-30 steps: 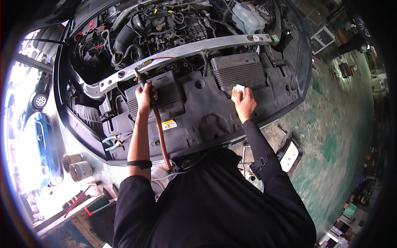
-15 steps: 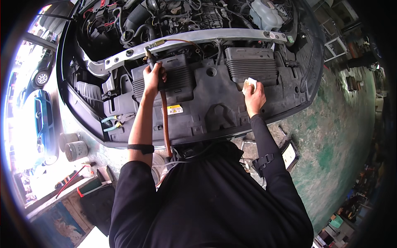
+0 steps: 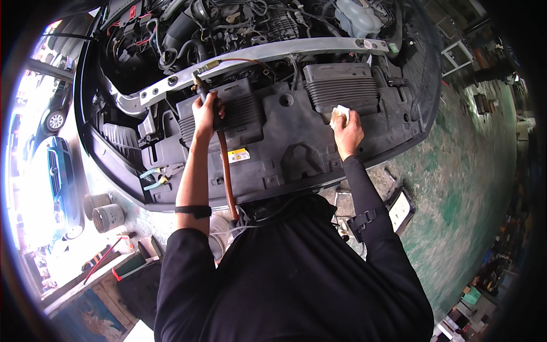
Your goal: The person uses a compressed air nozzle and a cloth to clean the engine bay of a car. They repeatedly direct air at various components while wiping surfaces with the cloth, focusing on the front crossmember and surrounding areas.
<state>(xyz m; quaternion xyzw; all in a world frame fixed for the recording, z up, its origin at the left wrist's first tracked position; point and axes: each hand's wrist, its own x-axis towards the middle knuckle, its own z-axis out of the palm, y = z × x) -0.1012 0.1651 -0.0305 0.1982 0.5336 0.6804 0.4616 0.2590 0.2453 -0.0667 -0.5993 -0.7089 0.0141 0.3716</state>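
Note:
My left hand (image 3: 206, 115) is closed around the black handle of a hose gun (image 3: 203, 90) with a brass fitting at its top; its exact kind I cannot tell. From the handle a reddish-brown hose (image 3: 227, 174) runs down toward my body. A brass-ended thin brown tube (image 3: 239, 60) lies by the gun's tip, over the silver crossbar (image 3: 259, 56); whether they join is unclear. Pinched in my right hand (image 3: 348, 135) is a crumpled white wipe (image 3: 340, 112), stained yellowish, at the lower edge of the right ribbed black cover (image 3: 342, 91).
Pliers (image 3: 161, 174) with blue-green handles lie on the black front panel (image 3: 273, 142), left of my forearm. Beyond the crossbar are the engine (image 3: 245, 25) and a whitish reservoir (image 3: 359, 20). Paint-spattered buckets (image 3: 107, 218) stand on the floor at left, near a blue car (image 3: 58, 176).
The whole view has shifted slightly, with the car front a little further left. Both hands keep their holds, and my right hand stays by the right ribbed cover.

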